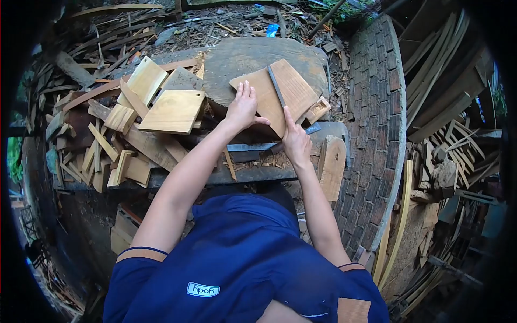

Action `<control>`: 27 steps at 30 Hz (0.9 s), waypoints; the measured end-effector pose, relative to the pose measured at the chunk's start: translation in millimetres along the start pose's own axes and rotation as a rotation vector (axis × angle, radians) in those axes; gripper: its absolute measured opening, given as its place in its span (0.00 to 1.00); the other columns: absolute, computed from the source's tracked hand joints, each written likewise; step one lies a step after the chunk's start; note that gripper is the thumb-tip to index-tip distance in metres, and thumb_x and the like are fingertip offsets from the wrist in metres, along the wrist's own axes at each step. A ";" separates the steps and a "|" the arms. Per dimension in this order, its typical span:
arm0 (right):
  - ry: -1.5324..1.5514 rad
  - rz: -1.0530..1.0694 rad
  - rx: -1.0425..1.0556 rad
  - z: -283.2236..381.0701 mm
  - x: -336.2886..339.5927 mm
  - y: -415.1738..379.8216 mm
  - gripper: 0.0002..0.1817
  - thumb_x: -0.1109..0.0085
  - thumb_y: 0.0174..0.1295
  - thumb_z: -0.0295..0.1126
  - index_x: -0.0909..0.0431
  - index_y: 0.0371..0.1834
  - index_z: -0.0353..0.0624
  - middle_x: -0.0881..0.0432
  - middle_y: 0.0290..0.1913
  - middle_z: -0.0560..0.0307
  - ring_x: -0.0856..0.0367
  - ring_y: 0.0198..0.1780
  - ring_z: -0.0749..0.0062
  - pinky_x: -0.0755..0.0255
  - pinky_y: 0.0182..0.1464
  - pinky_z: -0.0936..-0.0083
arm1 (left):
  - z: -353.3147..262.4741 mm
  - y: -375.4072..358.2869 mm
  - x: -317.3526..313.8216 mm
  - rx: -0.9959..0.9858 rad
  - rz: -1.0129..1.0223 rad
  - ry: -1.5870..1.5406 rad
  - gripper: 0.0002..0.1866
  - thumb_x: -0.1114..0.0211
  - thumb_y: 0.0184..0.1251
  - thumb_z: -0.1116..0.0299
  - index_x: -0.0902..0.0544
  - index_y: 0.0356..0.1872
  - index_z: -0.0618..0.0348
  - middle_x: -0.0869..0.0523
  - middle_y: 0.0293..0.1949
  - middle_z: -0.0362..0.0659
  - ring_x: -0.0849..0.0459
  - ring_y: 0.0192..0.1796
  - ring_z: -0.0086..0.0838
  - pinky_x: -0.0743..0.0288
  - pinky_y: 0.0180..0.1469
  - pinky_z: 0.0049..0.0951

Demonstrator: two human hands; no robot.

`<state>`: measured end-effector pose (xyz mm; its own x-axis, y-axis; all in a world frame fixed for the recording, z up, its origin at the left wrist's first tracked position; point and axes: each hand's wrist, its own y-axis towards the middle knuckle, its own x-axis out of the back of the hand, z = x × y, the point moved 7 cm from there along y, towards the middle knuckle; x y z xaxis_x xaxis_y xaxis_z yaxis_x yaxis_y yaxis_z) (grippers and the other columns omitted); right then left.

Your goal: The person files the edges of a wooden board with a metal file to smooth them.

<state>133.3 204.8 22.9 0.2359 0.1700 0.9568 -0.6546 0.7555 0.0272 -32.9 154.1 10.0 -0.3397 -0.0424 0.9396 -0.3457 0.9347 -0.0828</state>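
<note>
A flat brown wooden board (251, 96) lies tilted on the worn workbench (237, 59). My left hand (243, 109) presses on its left part, fingers stretched out flat and thumb apart. Across the board's face lies a long, narrow metal file (276, 87), pointing away from me. My right hand (295, 141) is closed around the file's near end, with the index finger stretched along it. The handle is hidden in my palm. Just right of the board sits a small carved wooden block (318, 110).
Yellowish boards with a drilled hole (171, 111) and many offcuts (121, 118) pile up at the left. A handsaw blade (250, 147) lies among shavings near the bench's front. A rounded wooden piece (332, 161) leans at the right, beside a low brick wall (371, 107).
</note>
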 end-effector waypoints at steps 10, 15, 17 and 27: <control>0.054 0.039 0.051 8.2 1.5 -31.6 0.30 0.53 0.68 0.31 0.39 0.74 0.66 0.20 0.28 0.40 0.18 0.27 0.42 0.24 0.32 0.48 | 1.6 -3.3 1.2 0.003 -0.033 -0.038 0.64 0.22 0.34 0.37 0.38 0.64 0.84 0.40 0.68 0.72 0.44 0.73 0.60 0.44 0.74 0.42; 0.034 0.024 -0.002 6.8 -0.1 -4.8 0.29 0.54 0.68 0.31 0.39 0.73 0.66 0.19 0.28 0.40 0.18 0.29 0.42 0.24 0.33 0.48 | 3.1 -3.0 1.6 -0.020 -0.056 -0.022 0.63 0.23 0.36 0.37 0.39 0.64 0.81 0.40 0.68 0.72 0.43 0.73 0.61 0.43 0.74 0.44; 0.050 0.035 0.024 10.2 -1.2 -21.8 0.30 0.53 0.67 0.31 0.39 0.73 0.66 0.20 0.28 0.41 0.18 0.28 0.42 0.24 0.33 0.48 | 5.8 -2.5 1.4 -0.018 -0.073 -0.012 0.63 0.24 0.36 0.37 0.39 0.64 0.81 0.40 0.68 0.72 0.44 0.73 0.60 0.43 0.73 0.43; 0.004 0.092 0.035 23.4 -1.0 -15.4 0.32 0.52 0.65 0.29 0.41 0.74 0.64 0.20 0.26 0.42 0.17 0.28 0.43 0.23 0.32 0.49 | 3.9 -3.5 1.5 -0.022 -0.095 -0.014 0.62 0.25 0.36 0.36 0.38 0.64 0.81 0.39 0.68 0.72 0.42 0.73 0.60 0.42 0.73 0.43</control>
<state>126.3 178.1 28.3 0.1770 0.2402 0.9545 -0.6980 0.7144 -0.0503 -35.6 149.4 10.4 -0.3190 -0.1357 0.9380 -0.3580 0.9336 0.0133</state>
